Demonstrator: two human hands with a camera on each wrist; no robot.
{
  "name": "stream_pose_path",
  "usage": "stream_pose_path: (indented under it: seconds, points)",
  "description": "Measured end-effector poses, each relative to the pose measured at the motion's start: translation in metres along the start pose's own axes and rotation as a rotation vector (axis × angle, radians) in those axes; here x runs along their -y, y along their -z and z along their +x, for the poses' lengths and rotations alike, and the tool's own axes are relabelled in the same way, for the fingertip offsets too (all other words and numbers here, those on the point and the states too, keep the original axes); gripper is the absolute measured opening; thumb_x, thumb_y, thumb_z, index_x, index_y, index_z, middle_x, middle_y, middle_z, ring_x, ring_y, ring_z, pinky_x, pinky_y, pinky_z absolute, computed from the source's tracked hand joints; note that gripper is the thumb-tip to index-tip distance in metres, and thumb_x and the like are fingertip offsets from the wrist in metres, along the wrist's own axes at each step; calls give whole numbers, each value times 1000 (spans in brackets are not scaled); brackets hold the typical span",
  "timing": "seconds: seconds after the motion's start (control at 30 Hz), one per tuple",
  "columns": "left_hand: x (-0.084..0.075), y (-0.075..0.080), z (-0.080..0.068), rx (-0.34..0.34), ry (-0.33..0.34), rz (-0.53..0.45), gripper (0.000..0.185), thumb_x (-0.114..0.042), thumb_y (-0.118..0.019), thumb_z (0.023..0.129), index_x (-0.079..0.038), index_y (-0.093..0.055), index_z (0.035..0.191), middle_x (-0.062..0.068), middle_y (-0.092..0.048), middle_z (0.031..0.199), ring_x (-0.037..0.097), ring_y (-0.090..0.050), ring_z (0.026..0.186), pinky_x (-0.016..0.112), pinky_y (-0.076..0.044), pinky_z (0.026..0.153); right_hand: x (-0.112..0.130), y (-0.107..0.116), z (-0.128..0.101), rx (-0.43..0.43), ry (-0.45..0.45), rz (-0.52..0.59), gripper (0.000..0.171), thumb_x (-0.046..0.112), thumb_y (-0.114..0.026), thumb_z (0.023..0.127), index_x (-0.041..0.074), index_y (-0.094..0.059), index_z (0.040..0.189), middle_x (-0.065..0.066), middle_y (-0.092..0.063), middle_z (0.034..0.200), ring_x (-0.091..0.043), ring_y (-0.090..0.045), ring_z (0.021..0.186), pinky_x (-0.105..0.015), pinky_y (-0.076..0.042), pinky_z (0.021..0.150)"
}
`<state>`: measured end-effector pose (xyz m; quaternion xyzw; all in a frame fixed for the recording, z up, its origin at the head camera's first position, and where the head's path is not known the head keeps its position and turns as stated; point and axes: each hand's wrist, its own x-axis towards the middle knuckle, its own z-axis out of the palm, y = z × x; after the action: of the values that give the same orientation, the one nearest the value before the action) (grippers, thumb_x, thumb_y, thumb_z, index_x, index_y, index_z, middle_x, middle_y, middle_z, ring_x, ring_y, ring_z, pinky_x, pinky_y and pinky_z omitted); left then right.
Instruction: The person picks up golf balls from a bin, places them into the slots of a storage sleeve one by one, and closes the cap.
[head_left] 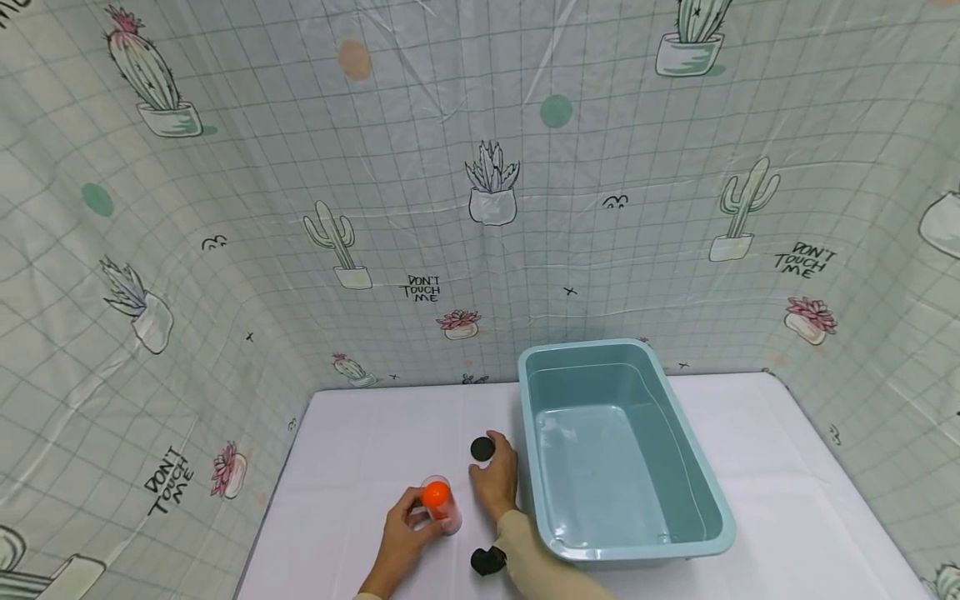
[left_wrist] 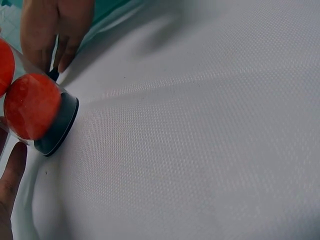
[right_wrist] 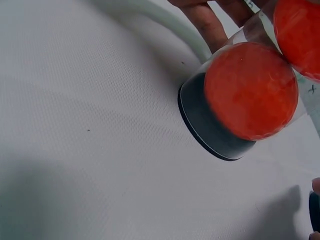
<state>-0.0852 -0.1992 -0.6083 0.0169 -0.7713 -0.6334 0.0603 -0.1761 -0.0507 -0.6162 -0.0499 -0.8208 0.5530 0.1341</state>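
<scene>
Left hand: your left hand has fingers curled round the clear tube of orange balls, upright on its dark base near the table's front edge.
Right hand: your right hand has fingertips touching the black lid, flat mid-table.
Bin: the teal bin sits just right of that hand.

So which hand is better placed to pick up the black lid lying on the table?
Probably the right hand: its fingertips already touch the black lid, while the left hand is busy gripping the clear tube of orange balls.
</scene>
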Motion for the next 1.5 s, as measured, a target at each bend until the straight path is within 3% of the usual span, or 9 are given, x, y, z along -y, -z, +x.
stream_pose_path:
  seconds: [0.33,0.47,0.67,0.9,1.2,1.27,1.5]
  points:
    - [0,-7,2,19,80,9,44,5,-87,80,5,-64,117,15,-66,119,1,-61,103,16,-55,93,-4,0,3,2,11,-133,45,-16,-83,73,-2,-68,113,-20,-70,112,-38,-57,103,-56,-54,96]
    - [1,-8,1,28,74,7,43,4,-87,81,4,-64,118,14,-66,118,0,-60,103,15,-55,93,-5,3,0,13,35,-154,43,-15,-82,75,0,-68,112,-18,-68,110,-36,-58,103,-56,-56,94]
    - [2,-7,0,27,1,2,43,7,-86,80,6,-64,117,9,-66,113,-1,-60,101,17,-57,90,-2,8,-5,0,14,-105,41,-15,-79,75,-2,-67,112,-19,-67,109,-38,-59,103,-57,-54,98]
    - [2,-5,1,5,12,-14,43,7,-87,78,6,-64,115,2,-66,113,-2,-61,103,16,-57,90,5,16,-12,-36,32,-42,43,-15,-79,75,-2,-66,114,-17,-66,110,-36,-60,104,-56,-53,98]
    - [2,-9,1,27,-79,-48,41,9,-85,78,8,-63,113,-8,-66,110,-3,-63,102,17,-58,87,26,35,-23,-18,67,25,48,-15,-81,76,1,-65,119,-14,-66,114,-34,-61,108,-51,-54,98]
    - [1,-11,1,28,-78,-45,40,9,-85,78,7,-64,113,-6,-66,110,-2,-63,102,18,-58,87,32,39,-25,-9,94,51,50,-14,-82,77,1,-64,121,-14,-66,116,-33,-62,109,-48,-56,96]
    - [-4,-18,3,49,33,-15,44,1,-88,80,0,-66,118,7,-67,118,-1,-61,106,17,-56,93,51,52,-32,34,142,157,54,-13,-82,79,2,-63,127,-12,-66,121,-31,-62,112,-43,-57,96]
